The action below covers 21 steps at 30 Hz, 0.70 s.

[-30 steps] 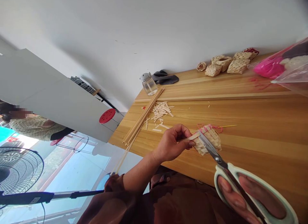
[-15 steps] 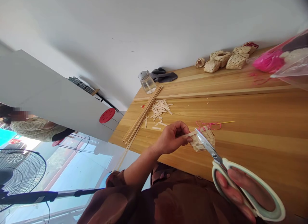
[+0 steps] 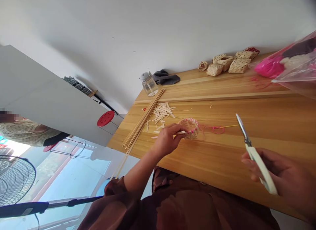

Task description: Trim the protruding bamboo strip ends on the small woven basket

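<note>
My left hand is closed on the near left side of a small woven basket, whose round rim is bound with pink thread. A pale strip end sticks out at the fingers. Pink thread trails right from the rim to a thin yellow needle on the table. My right hand grips white-handled scissors, raised to the right of the basket and apart from it. Their blades look closed and point up and left.
Long thin strips lie in a bundle left of the cut scraps. Behind stand a glass jug and a dark cloth. Several woven pieces and a plastic bag line the wall. A red stool, fan and seated person are left.
The scissors have left the woven basket and swung right, their blades closing. My left hand has moved slightly left and turned the basket so its pink-bound rim faces up.
</note>
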### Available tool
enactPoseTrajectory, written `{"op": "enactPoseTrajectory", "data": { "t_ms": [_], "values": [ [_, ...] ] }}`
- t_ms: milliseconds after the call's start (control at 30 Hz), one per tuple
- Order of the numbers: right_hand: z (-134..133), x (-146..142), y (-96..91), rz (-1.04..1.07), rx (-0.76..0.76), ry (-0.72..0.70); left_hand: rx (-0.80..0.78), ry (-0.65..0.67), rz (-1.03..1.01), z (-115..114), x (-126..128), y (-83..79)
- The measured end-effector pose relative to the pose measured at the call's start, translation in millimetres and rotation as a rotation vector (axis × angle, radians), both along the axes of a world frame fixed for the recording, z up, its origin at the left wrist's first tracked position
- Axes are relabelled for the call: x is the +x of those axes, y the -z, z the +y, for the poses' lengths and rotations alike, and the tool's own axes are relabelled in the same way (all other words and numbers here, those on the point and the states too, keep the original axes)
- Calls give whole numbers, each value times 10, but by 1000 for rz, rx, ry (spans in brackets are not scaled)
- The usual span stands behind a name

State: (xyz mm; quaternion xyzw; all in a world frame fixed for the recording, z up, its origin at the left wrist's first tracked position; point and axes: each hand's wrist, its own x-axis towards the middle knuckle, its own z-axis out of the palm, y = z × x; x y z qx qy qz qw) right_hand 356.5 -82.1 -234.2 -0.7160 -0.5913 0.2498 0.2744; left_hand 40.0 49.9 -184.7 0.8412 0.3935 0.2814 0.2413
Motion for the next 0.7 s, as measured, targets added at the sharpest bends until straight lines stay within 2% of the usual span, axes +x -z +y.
{"op": "enactPoseTrajectory", "data": {
  "t_ms": [100,267,433,533,600,700],
  "values": [
    [173,201,-135,-130,-121,121,193,40,252,73,0,127],
    [590,312,-256,-331,-175,157,256,121,350,333,126,261],
    [1046,244,-234,-366,-171,81,288,178,401,680,253,209],
    [1223,166,-183,-377,-194,-1,284,209,421,839,290,165],
    [1278,149,-130,-392,-206,-32,273,238,429,882,304,147],
    [1310,261,-50,-422,-203,-65,245,301,433,829,302,153]
  ]
}}
